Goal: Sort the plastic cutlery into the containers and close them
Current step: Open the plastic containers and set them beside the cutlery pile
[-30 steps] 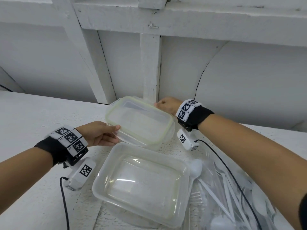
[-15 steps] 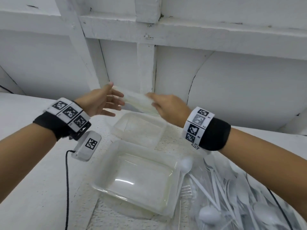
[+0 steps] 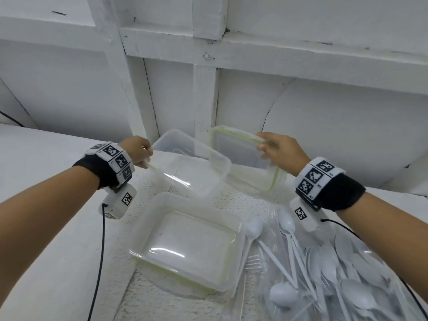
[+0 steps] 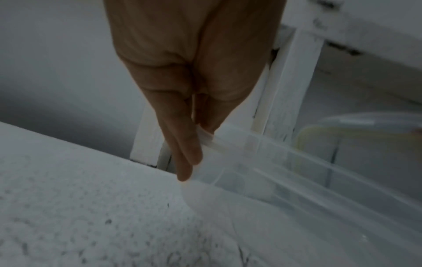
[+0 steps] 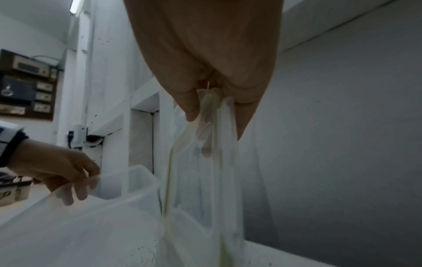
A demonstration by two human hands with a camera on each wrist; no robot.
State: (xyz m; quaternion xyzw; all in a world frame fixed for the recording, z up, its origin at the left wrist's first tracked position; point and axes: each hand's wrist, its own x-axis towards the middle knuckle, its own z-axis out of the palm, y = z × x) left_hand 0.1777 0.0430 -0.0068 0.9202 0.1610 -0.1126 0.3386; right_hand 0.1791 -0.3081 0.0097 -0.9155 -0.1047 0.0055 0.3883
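My left hand (image 3: 146,158) pinches the left rim of a clear plastic container (image 3: 194,172), which sits tilted at the back of the table; the pinch on the rim shows in the left wrist view (image 4: 205,142). My right hand (image 3: 262,147) holds a clear lid with a green seal (image 3: 243,158) by its upper corner, just right of that container and near the wall. In the right wrist view my fingers (image 5: 191,108) pinch the lid's edge (image 5: 212,101). A second clear container (image 3: 190,246) stands nearer to me. White plastic spoons and forks (image 3: 324,262) lie piled at the right.
The white wall with its upright posts (image 3: 205,96) stands right behind the containers. The cutlery lies on a clear plastic bag (image 3: 273,212). Black sensor cables run from both wrists, one down the left of the table (image 3: 99,262). The white table (image 3: 46,147) stretches to the left.
The lid was lifted off the far container with both hands. My right hand carried it to the right, and my left hand dropped down and took the container's left rim.
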